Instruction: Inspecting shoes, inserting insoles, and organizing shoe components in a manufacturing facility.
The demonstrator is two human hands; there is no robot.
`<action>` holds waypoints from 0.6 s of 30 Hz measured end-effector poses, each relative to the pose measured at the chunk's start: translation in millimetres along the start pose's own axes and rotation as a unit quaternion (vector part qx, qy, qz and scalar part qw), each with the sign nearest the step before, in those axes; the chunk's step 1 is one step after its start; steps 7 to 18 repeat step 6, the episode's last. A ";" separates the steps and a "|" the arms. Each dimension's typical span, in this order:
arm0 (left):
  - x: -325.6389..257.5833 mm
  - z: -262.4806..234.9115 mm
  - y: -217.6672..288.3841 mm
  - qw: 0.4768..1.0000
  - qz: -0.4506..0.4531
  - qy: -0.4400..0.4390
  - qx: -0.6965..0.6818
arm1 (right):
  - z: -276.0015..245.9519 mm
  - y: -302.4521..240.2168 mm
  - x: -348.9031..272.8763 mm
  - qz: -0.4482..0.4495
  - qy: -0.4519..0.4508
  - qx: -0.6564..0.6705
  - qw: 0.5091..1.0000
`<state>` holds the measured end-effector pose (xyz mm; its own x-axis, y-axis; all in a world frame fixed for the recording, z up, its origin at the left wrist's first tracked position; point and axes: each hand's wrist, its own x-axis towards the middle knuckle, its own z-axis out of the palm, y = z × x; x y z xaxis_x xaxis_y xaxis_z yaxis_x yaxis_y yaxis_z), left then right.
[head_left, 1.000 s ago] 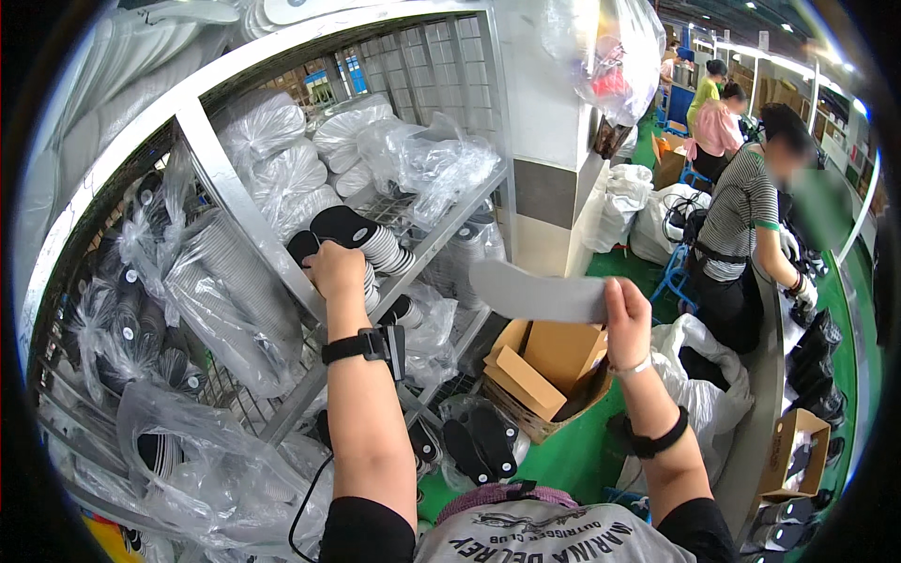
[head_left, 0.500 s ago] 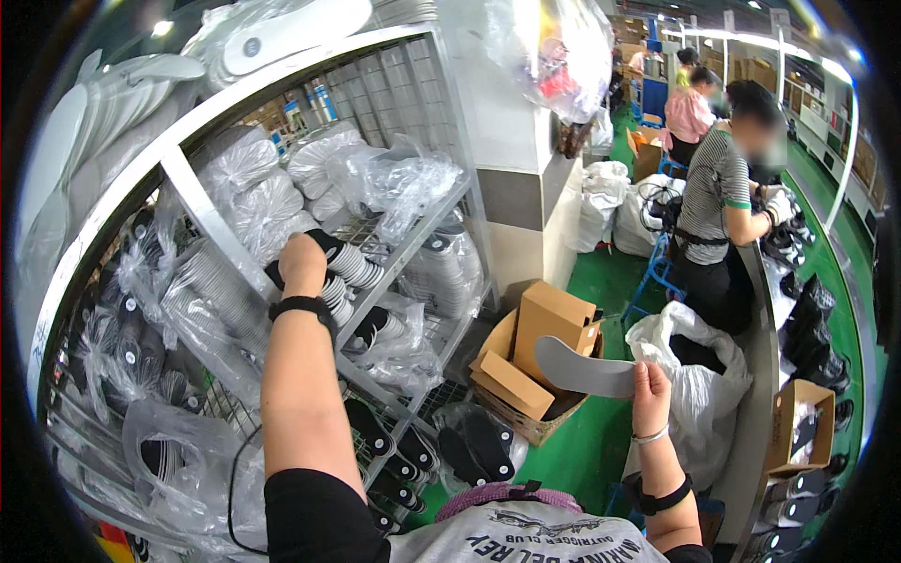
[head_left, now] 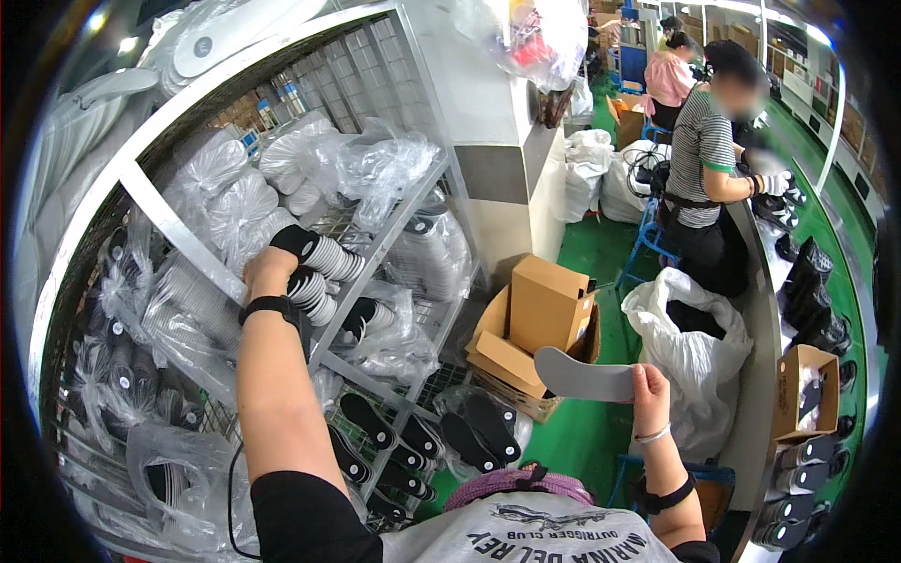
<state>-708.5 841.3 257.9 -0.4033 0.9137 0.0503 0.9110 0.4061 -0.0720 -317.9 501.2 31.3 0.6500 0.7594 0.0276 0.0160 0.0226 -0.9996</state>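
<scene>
My left hand (head_left: 267, 270) reaches up into a metal rack (head_left: 375, 253) and grips a stack of black-and-white insoles (head_left: 324, 258) on a wire shelf. A black band sits on that wrist. My right hand (head_left: 649, 387) is held low at the right and holds one flat grey insole (head_left: 584, 376) out to the left, above a green floor. Clear plastic bags of insoles (head_left: 375, 164) surround the stack. Loose black insoles (head_left: 399, 441) lie on the lower shelf.
An open cardboard box (head_left: 540, 324) stands on the floor by the rack. A white plastic sack (head_left: 690, 342) sits to its right. A person in a striped top (head_left: 704, 169) works at a long bench (head_left: 760, 310) with black shoes and a small box (head_left: 805, 389).
My left hand has stayed on the insole stack in the rack. My right hand with the grey insole has dropped lower and to the right. The view has turned slightly left.
</scene>
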 end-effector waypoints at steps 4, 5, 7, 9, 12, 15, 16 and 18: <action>28.3 19.7 23.6 0.966 0.100 0.165 0.174 | -6.9 -9.9 -2.6 -0.045 0.038 -0.149 0.987; 60.9 35.7 11.3 0.920 0.107 0.338 0.166 | -4.3 -16.3 -3.9 -0.025 0.049 -0.189 0.980; 102.1 48.0 -2.0 0.874 0.152 0.459 0.057 | 3.4 -30.1 -6.8 0.028 0.037 -0.118 0.992; 102.1 48.0 -2.0 0.874 0.152 0.459 0.057 | 3.4 -30.1 -6.8 0.028 0.037 -0.118 0.992; 102.1 48.0 -2.0 0.874 0.152 0.459 0.057 | 3.4 -30.1 -6.8 0.028 0.037 -0.118 0.992; 102.1 48.0 -2.0 0.874 0.152 0.459 0.057 | 3.4 -30.1 -6.8 0.028 0.037 -0.118 0.992; 102.1 48.0 -2.0 0.874 0.152 0.459 0.057 | 3.4 -30.1 -6.8 0.028 0.037 -0.118 0.992; 102.1 48.0 -2.0 0.874 0.152 0.459 0.057 | 3.4 -30.1 -6.8 0.028 0.037 -0.118 0.992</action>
